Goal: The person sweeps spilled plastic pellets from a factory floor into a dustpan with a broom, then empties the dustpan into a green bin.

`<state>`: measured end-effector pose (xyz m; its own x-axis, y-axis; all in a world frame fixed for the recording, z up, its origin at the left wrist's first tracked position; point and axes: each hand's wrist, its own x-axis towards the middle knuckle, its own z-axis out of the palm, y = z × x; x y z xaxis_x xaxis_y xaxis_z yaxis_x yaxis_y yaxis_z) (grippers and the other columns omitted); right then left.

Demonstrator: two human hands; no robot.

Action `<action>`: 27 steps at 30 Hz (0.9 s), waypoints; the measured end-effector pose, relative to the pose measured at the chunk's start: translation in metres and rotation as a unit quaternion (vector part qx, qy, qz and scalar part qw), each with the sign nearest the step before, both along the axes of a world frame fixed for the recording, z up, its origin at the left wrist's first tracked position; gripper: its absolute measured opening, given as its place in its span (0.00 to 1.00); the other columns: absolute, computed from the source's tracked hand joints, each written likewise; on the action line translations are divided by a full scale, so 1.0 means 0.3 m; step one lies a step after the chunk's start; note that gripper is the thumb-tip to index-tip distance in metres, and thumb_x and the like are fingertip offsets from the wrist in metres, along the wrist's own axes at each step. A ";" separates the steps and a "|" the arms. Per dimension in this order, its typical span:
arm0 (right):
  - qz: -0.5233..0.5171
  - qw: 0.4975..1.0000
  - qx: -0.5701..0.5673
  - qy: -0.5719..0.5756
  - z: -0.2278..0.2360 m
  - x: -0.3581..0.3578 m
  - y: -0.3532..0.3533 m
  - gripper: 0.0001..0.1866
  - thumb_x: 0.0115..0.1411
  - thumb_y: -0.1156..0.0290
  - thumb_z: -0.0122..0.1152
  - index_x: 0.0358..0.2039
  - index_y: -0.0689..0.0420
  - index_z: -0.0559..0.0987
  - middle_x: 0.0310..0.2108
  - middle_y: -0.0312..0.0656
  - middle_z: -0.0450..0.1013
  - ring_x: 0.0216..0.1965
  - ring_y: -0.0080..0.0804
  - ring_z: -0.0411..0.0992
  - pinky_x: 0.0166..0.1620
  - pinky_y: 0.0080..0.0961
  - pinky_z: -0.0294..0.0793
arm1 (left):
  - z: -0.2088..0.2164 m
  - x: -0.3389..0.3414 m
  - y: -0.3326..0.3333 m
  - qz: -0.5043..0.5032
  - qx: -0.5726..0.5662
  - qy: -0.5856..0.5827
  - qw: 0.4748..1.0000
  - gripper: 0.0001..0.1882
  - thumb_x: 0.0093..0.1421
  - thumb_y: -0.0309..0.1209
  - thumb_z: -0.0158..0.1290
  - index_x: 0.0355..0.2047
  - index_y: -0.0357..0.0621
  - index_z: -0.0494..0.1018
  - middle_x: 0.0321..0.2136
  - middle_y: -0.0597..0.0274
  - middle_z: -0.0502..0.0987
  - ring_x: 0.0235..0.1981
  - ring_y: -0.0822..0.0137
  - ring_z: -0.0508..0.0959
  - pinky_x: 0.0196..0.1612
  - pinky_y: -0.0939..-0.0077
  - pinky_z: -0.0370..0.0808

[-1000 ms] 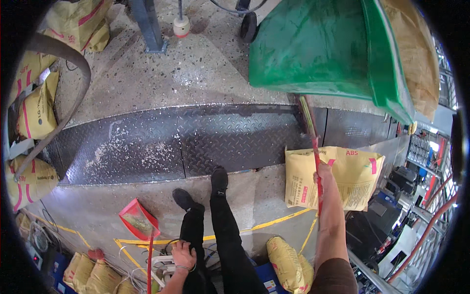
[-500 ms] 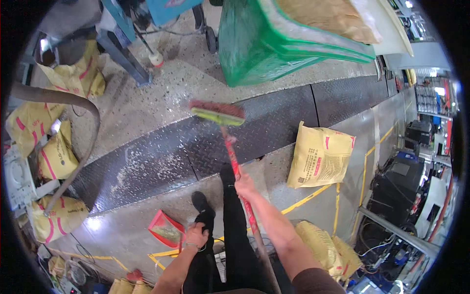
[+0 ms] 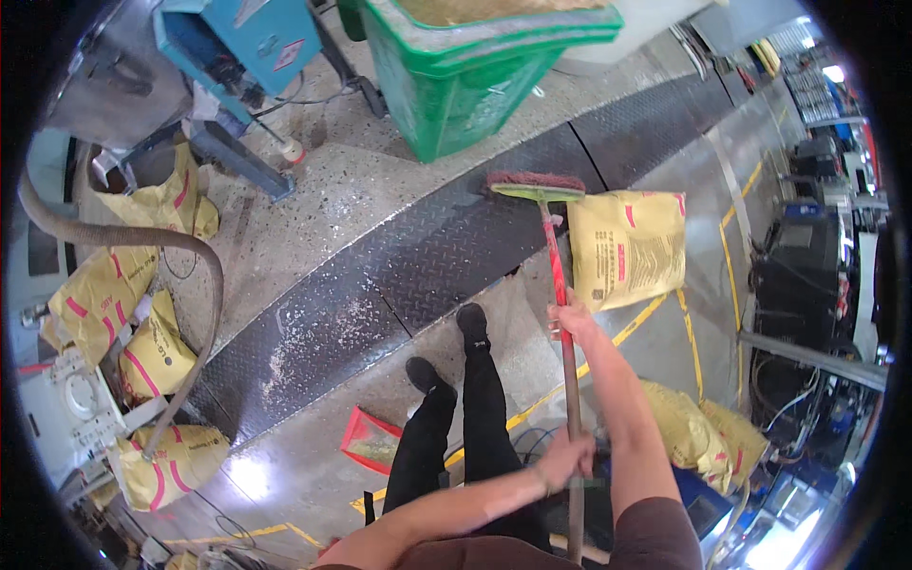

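My right hand (image 3: pixel 569 319) is closed round the upper red part of a broom's long handle (image 3: pixel 571 380). Lower on the same handle, near my body, my left hand (image 3: pixel 568 458) wraps it, a little blurred. The broom head (image 3: pixel 538 186), yellow-green with reddish bristles, is at the dark metal floor plate, beside the upper left corner of a full yellow paper sack (image 3: pixel 629 249). A red dustpan (image 3: pixel 371 441) with pale bits in it is on the floor left of my left leg, apart from both hands.
White granules (image 3: pixel 318 332) lie scattered over the dark tread plate (image 3: pixel 446 237). A green wheeled bin (image 3: pixel 446 104) and a blue machine (image 3: pixel 256 47) stand ahead. A thick grey hose (image 3: pixel 214 275) curves past yellow sacks (image 3: pixel 157 351) at left. More sacks (image 3: pixel 689 427) lie at right.
The broom head has swung right, from the middle of the plate to beside the sack. My left hand has left the dustpan's side and come across to the broom handle. The view has shifted.
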<state>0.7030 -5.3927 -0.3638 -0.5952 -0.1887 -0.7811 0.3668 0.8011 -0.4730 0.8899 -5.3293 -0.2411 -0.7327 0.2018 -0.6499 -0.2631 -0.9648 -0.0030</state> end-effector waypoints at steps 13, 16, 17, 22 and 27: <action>-0.141 0.987 -0.025 -0.070 -0.156 0.519 -0.233 0.08 0.48 0.76 0.48 0.31 0.60 0.66 0.18 0.46 0.67 0.14 0.37 0.68 0.14 0.37 0.69 | 0.141 0.625 -0.520 0.061 0.046 -0.087 0.993 0.19 0.54 0.29 0.50 0.44 0.46 0.58 0.22 0.67 0.62 0.13 0.79 0.60 0.11 0.88 0.56; -0.124 0.973 -0.128 -0.144 -0.105 0.878 -0.240 0.04 0.48 0.78 0.48 0.20 0.65 0.67 0.12 0.47 0.66 0.12 0.38 0.68 0.13 0.36 0.67 | 0.287 0.911 -0.533 -0.026 -0.088 -0.201 0.975 0.26 0.55 0.25 0.48 0.53 0.45 0.53 0.22 0.63 0.67 0.16 0.74 0.66 0.14 0.83 0.63; -0.126 0.972 -0.125 -0.151 -0.066 1.005 -0.233 0.06 0.48 0.78 0.48 0.17 0.66 0.68 0.11 0.47 0.66 0.11 0.39 0.68 0.13 0.36 0.67 | 0.344 0.987 -0.513 -0.123 -0.201 -0.245 0.940 0.29 0.55 0.24 0.47 0.56 0.45 0.51 0.23 0.62 0.69 0.17 0.72 0.68 0.16 0.81 0.65; -0.096 0.912 -0.065 -0.393 0.132 1.385 -0.214 0.22 0.48 0.78 0.46 0.44 0.63 0.53 0.27 0.52 0.64 0.18 0.40 0.69 0.14 0.36 0.70 | 0.661 1.216 -0.357 -0.134 -0.241 -0.330 0.903 0.24 0.51 0.33 0.53 0.48 0.41 0.62 0.25 0.53 0.72 0.24 0.62 0.73 0.24 0.72 0.70; -0.132 0.853 -0.096 -0.496 0.342 1.462 -0.154 0.17 0.48 0.80 0.46 0.38 0.64 0.54 0.21 0.52 0.62 0.17 0.42 0.68 0.16 0.42 0.72 | 0.877 1.191 -0.230 -0.157 -0.284 -0.382 0.865 0.23 0.50 0.38 0.55 0.44 0.42 0.64 0.28 0.54 0.72 0.29 0.59 0.72 0.29 0.67 0.71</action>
<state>1.1417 -5.4390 -0.2613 0.2984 -0.3304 -0.8954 0.8185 0.5711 0.0620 1.2471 -5.3984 0.0220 -0.0115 -0.1989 -0.9800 -0.6438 -0.7484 0.1594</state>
